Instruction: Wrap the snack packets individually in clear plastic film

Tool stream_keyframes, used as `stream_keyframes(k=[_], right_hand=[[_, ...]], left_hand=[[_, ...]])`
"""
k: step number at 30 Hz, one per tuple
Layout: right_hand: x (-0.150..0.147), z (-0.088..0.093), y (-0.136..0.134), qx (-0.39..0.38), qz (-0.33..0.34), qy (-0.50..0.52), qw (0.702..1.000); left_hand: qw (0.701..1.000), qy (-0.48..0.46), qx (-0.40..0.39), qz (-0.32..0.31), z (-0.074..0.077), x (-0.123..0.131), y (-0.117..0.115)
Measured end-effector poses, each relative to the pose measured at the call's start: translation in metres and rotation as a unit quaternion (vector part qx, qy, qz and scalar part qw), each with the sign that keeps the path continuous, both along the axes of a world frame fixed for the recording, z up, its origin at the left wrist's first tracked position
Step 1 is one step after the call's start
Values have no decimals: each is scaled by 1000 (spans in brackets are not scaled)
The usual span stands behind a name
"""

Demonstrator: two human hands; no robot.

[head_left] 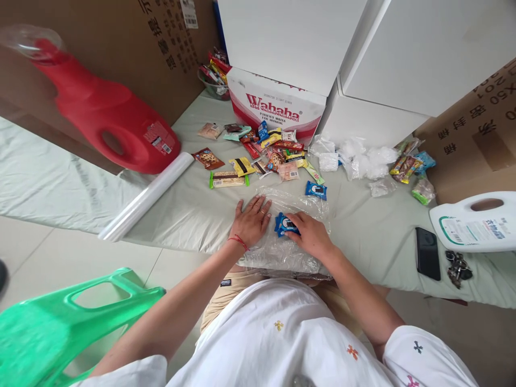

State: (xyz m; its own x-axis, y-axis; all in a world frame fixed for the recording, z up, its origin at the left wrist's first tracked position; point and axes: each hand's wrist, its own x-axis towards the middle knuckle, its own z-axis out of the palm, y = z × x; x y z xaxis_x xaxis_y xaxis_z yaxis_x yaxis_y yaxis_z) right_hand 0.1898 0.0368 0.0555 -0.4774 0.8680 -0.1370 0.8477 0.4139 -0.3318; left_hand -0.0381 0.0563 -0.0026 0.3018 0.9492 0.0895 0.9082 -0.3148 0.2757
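Observation:
My left hand [252,219] lies flat with fingers stretched on the left side of a sheet of clear plastic wrap [282,252]. In my right hand [309,232] are small blue snack packets [284,224], gripped by the fingers over the sheet. Part of the packets is hidden under the fingers, so I cannot tell how many there are. Another blue snack packet [316,190] rests just beyond the right hand. A pile of mixed wrapped snacks [278,153] is spread behind the sheet. Closest to the left hand lies a snack bar with green ends [229,179].
A roll of plastic wrap [147,196] and a red jug [121,118] stand left. Plastic-wrapped bundles [363,158], a white bottle [475,221], a phone [428,253] and keys [458,267] are right. Behind is a Wahaha carton [278,107]. A green stool [60,322] stands lower left.

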Motion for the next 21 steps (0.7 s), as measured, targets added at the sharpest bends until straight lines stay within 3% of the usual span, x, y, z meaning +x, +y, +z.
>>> stream_keyframes(k=[3,10,18,21], right_hand=[[0,0,3,17,-8,-17,1000],[-8,6,20,5,82,-50,995],[-9,-2,9,11,21,-62,998],[-6,-4,14,18,10,14,1000]], left_hand=[[1000,-7,0,-1,1,0,0],[1000,-11,6,-1,-1,-1,-1],[1000,-21,8,4,-4,-1,-1],[1000,-22,8,6,-5,-2,-1]])
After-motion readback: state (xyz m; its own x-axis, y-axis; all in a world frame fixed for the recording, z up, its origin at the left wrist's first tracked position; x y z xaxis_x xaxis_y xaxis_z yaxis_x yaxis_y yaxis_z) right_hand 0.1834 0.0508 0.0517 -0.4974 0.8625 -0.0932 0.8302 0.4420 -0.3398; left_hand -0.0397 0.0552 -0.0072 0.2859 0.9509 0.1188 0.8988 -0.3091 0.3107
